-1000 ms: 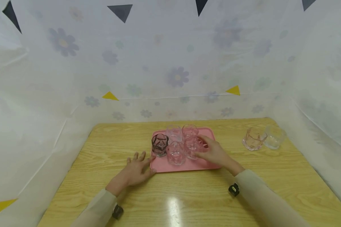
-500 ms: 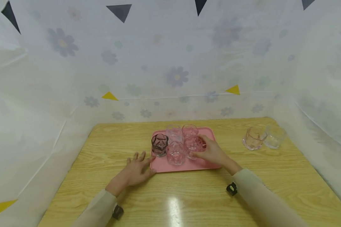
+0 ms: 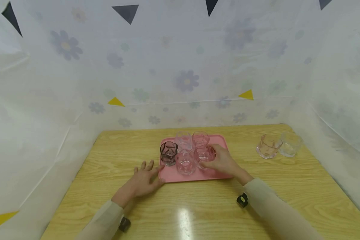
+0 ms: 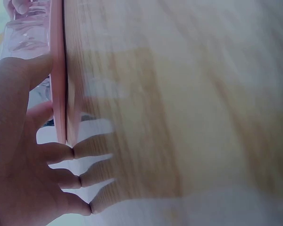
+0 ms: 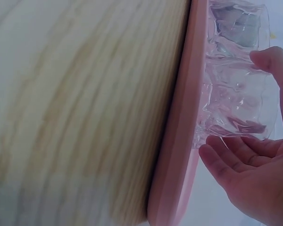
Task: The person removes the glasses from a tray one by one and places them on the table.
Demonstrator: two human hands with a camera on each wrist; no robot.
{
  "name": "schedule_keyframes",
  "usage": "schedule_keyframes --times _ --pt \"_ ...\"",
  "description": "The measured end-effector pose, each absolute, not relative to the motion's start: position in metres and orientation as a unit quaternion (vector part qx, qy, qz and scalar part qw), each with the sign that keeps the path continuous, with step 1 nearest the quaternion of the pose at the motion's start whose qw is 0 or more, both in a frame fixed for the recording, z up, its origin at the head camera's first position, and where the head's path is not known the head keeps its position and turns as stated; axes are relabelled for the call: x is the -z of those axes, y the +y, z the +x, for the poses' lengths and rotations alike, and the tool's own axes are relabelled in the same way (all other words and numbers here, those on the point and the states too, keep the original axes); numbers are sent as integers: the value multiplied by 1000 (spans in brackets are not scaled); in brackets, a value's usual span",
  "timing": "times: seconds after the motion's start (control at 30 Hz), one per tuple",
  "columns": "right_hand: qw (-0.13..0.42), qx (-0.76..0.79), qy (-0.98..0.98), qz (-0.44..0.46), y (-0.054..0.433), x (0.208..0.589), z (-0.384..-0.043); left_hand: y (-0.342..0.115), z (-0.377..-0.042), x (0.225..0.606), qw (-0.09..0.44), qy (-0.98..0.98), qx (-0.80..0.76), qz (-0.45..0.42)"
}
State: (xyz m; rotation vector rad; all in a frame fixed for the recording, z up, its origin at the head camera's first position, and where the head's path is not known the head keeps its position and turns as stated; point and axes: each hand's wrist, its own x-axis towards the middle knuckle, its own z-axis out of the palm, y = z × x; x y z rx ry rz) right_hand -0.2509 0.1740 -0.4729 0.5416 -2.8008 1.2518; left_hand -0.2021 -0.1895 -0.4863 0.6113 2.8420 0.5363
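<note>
Several faceted glass cups stand upright on a pink tray (image 3: 174, 176). My right hand (image 3: 226, 164) curves round the front-right see-through glass cup (image 3: 204, 154). In the right wrist view, the thumb (image 5: 269, 60) is at the upper side of that cup (image 5: 238, 101) and the fingers (image 5: 226, 155) at its lower side. Left of it are another see-through cup (image 3: 185, 162) and a dark smoky cup (image 3: 169, 154). Two more cups stand behind. My left hand (image 3: 144, 181) lies at the tray's left corner with fingers spread; thumb and index finger touch the tray edge (image 4: 59, 75).
At the table's right side, a pale pink glass cup (image 3: 268, 146) and a clear one (image 3: 289, 145) stand close together. The wooden table (image 3: 114, 146) is bounded at the back and sides by white flower-patterned sheeting (image 3: 156, 66).
My right hand has moved slightly left, closer round the front-right cup. The left hand, the tray and the cups at the far right have stayed in place.
</note>
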Motion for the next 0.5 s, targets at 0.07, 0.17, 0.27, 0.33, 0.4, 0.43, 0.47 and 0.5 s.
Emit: schedule_keyframes --times 0.07,0.17,0.27,0.33,0.4,0.43,0.47,0.5 --pt "23 -400 -900 171 173 473 -250 -190 -202 486 92 957 -181 206" --pt "34 -398 -900 172 172 474 -249 -190 -202 486 93 957 -184 206" --pt "41 -399 -900 171 173 473 -249 -190 -202 486 95 956 -186 207" --pt "45 -402 -898 170 176 470 -249 -190 -202 486 94 956 -185 207" --pt "48 -408 -897 165 180 466 -248 -189 -202 486 94 957 -183 206" --pt "49 -411 -896 163 183 463 -248 -189 -202 485 93 957 -183 206" --pt "48 -415 -895 157 186 461 -248 -189 -202 485 93 957 -183 206" --pt "50 -412 -897 153 190 459 -247 -189 -202 485 94 957 -183 205"
